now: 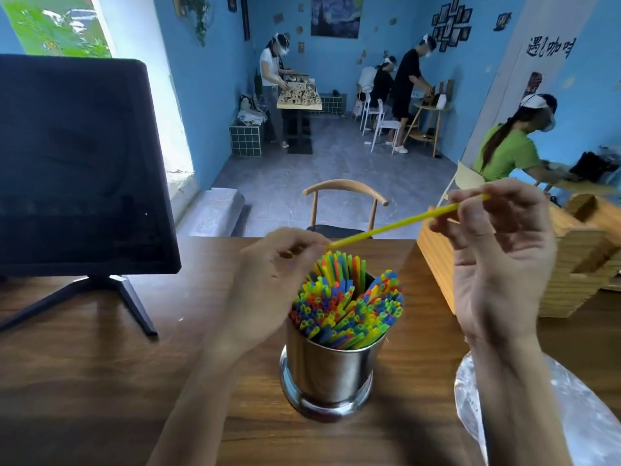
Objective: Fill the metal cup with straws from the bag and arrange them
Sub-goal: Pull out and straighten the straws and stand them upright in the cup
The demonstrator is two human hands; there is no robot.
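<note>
A shiny metal cup (331, 375) stands on the wooden table (100, 381), packed with upright straws (349, 307) in red, blue, green and yellow. A single yellow straw (396, 225) is held level above the cup, slanting up to the right. My left hand (268, 284) pinches its lower left end just over the cup's far rim. My right hand (497, 260) pinches its upper right end, raised to the right of the cup. A clear plastic bag (578, 418) lies flat on the table at the lower right, partly under my right forearm.
A dark monitor (77, 169) on a stand fills the left of the table. A slatted wooden box (578, 264) stands at the right edge. Beyond the table's far edge is a wooden chair (346, 193). Several people work at tables further back in the blue room.
</note>
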